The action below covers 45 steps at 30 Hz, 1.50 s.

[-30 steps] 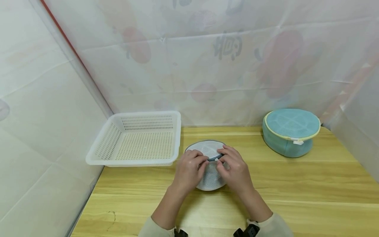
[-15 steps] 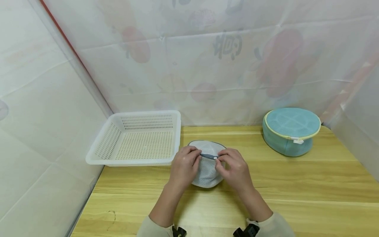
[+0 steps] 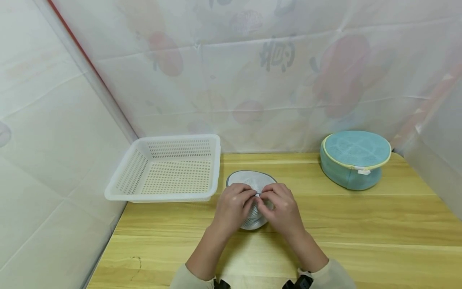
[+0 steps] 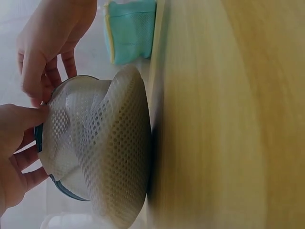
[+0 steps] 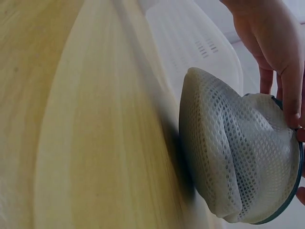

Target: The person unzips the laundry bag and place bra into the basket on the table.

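A small round white mesh laundry bag with a dark grey zipped rim stands on the table between the two hands. My left hand pinches the rim at the front of its top, and my right hand pinches the same rim just beside it, where a small white zipper pull shows between the fingertips. In the left wrist view the bag's mesh side sags in folds below the left hand. The right wrist view shows the left hand above the creased mesh.
A white perforated plastic basket stands at the back left of the wooden table. At the back right is a teal mesh bag with yellow trim and a white tag. A pale printed sheet hangs behind the table.
My left hand shifted left along the rim, then came back right until both hands' fingertips nearly meet at the zipper pull. My right hand moved slightly left.
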Available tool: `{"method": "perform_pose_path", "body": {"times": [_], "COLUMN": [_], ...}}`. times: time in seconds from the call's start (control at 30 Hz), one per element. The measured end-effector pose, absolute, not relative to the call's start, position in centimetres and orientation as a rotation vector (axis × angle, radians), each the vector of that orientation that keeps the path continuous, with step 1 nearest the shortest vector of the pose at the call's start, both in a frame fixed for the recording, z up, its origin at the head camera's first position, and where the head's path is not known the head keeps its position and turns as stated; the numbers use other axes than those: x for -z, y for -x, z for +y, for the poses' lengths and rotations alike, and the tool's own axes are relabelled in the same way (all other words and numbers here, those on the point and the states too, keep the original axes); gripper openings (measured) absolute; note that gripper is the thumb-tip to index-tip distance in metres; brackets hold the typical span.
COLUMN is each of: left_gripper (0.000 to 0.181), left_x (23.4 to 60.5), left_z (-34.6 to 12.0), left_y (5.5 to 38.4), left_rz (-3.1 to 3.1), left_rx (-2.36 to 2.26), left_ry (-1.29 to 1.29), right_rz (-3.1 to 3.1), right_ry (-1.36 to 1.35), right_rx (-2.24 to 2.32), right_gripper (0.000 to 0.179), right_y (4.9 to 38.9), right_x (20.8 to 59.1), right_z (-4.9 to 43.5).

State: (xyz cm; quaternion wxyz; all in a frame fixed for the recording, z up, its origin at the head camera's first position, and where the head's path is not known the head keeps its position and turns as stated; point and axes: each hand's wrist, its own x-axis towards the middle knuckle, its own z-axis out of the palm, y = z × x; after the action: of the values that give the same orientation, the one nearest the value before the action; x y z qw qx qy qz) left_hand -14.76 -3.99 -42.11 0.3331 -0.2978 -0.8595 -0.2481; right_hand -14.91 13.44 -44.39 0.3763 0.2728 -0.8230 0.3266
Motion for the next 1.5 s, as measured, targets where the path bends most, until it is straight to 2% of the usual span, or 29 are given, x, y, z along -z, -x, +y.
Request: {"method": "perform_pose_path", "body": {"times": [0.3,1.23,1.37,1.5], "left_gripper": [0.008,0.013,0.017,0.022], "left_x": [42.0,41.7,41.3,40.9], "left_z": [-4.6,-7.1,-7.0,-6.2], "left_y": [14.8,16.0,15.8,15.3], "left_rz": [-2.285,-2.398,-2.414,-2.376], "left_rx": [0.703,0.838,0.791,0.722], "left_ry": [0.762,0.365,0.411,0.567], "right_rz": [-2.1,-2.028,-2.02,-2.019], "right_ry": [-0.686,-0.629,-0.66,-0.67], "right_rx": [-0.824,-0.931,-0.934,-0.923], "right_gripper": [0.007,0.013,0.014,0.013], "right_y": [14.8,15.0,15.1,15.0], "right_x": [43.9,43.5,43.6,43.6], "right_z": [13.7,14.4,14.3,14.1]}}
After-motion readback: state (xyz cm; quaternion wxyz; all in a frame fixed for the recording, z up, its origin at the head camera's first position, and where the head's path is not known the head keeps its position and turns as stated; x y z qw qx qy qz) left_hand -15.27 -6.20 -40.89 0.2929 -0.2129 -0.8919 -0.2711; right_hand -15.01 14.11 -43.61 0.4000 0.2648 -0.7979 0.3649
